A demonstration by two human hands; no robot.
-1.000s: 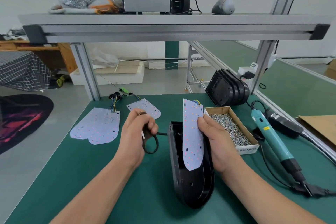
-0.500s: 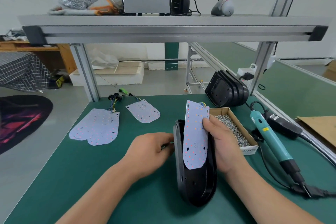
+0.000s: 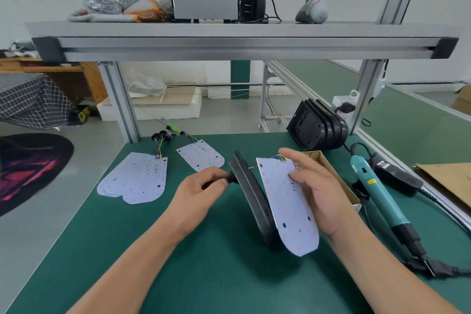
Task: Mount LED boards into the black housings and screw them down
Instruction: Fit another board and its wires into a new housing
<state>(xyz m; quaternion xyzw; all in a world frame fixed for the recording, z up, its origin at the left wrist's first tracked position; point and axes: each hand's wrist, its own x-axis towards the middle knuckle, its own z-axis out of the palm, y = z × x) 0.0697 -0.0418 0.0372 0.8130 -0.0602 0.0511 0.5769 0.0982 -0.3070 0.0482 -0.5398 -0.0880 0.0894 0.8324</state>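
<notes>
Left hand in a pinch on a half-hidden black fitting; right hand firm on LED board.

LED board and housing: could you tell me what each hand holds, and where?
Right hand grips the LED board by its upper right edge; left hand pinches a black plug at the housing.

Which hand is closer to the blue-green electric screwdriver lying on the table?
Right. The right hand, holding the white LED board, is just left of the blue-green electric screwdriver; the left hand pinches a black plug farther away, beyond the black plastic housing.
</notes>
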